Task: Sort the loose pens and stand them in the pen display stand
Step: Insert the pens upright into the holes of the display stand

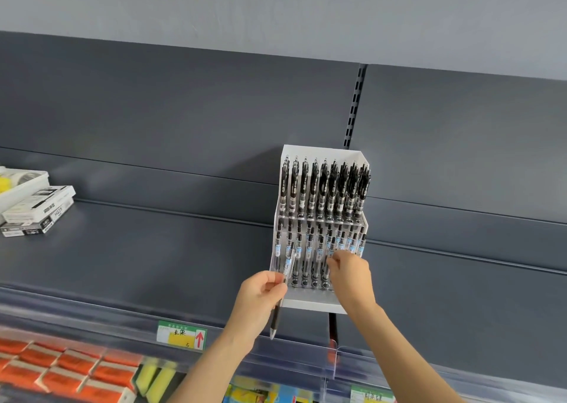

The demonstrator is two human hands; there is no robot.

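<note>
Pen display stand (pixel 310 303) on a dark shelf (pixel 138 249), task judged well advanced. The upper row of pens (pixel 325 188) stands upright and looks full from side to side; the lower row of pens (pixel 319 246) is also largely filled. The left hand (pixel 264 292) grips 1 loose pen (pixel 288 264) by its middle, just in front of the stand's left front corner, tilted and not yet stood in a slot. The right hand (pixel 351 275) reaches into the right of the lower row with fingers curled; whether it pinches a pen there cannot be told. At least this 1 pen is left to place. Boxes (pixel 36 209) lie at the far left of the shelf, their contents unseen.
</note>
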